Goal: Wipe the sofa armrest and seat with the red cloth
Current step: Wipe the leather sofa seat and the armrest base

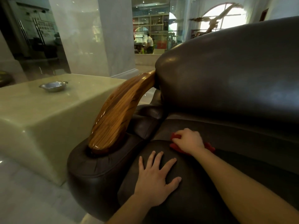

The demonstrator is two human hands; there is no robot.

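Nearest the camera, the left hand (156, 180) is laid flat and open on the seat (202, 199), likely to prop the body. Farther in, the red cloth (178, 146) is gripped and pressed to the seat by the right hand (188, 140). Beside it, the wooden armrest (116, 113) is left untouched. On the counter (32, 120) beyond, a metal bowl (53, 86) is set. No writing can be read.

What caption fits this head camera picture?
Right hand wipes the sofa seat with a red cloth; left hand rests flat.
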